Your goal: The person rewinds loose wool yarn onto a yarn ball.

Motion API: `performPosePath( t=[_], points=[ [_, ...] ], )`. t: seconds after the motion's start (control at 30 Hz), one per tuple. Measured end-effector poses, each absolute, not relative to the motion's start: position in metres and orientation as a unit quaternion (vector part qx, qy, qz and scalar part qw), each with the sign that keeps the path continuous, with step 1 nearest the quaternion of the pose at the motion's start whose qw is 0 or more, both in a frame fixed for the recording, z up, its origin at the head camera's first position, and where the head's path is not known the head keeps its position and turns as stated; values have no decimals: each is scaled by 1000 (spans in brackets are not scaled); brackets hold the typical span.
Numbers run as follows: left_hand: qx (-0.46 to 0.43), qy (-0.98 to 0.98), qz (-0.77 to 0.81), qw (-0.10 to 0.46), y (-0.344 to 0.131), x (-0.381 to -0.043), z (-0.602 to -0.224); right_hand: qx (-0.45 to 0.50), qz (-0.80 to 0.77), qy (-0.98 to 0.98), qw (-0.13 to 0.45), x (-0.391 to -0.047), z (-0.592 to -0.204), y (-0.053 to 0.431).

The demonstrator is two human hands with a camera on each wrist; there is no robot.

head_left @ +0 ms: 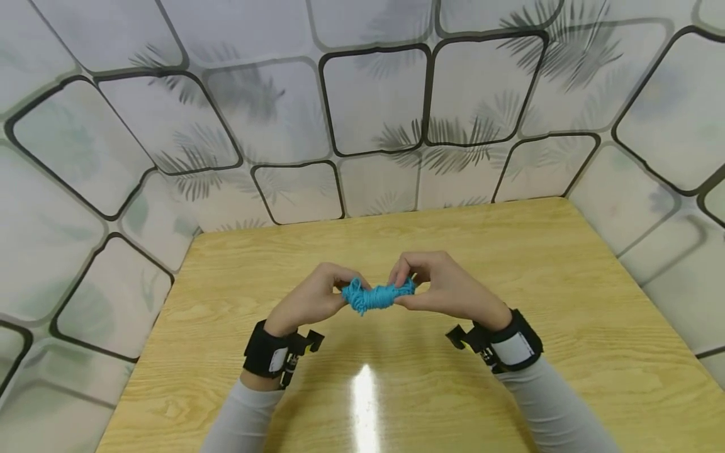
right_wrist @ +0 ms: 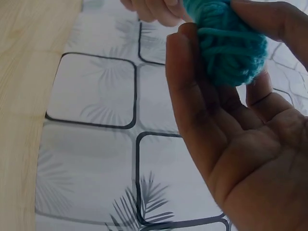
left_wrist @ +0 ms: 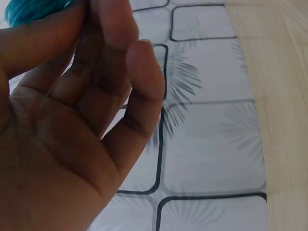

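A small bundle of bright blue cord (head_left: pixel 381 297), wound round its middle with looped ends, is held above the table in the head view. My left hand (head_left: pixel 317 294) pinches its left end between thumb and fingers. At the other end, my right hand (head_left: pixel 444 283) grips the bundle with the thumb below and fingers above. The right wrist view shows the cord bundle (right_wrist: pixel 231 45) between thumb and curled fingers, its looped end facing the palm. Only a bit of the cord (left_wrist: pixel 36 10) appears in the left wrist view, beyond the left thumb.
A light wooden table (head_left: pixel 255 251) lies under both hands, with a bright light reflection near its front. Patterned white panels (head_left: pixel 374 100) with dark outlines and leaf prints rise behind it and at both sides. Black straps with small mounts (head_left: pixel 272 352) circle both wrists.
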State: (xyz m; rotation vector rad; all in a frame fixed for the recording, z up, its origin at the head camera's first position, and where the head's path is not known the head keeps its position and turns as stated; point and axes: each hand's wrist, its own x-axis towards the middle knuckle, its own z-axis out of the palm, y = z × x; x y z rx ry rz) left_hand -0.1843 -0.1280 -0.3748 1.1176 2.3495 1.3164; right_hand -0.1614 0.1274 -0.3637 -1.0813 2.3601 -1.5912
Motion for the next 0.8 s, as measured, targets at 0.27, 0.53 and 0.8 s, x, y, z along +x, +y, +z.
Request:
performPosePath(
  t=[0.27,0.53,0.8],
  points=[
    [392,854,320,122,-114,-185,-399,-264,-448,854,34,-165,-393,126],
    [380,884,244,120,-98,-184,-427,-242,-383,890,54,-173,-431,135],
    [334,907,220,133,-95,-178,-441,-206,-342,913,81,-176,-446,135]
  ],
)
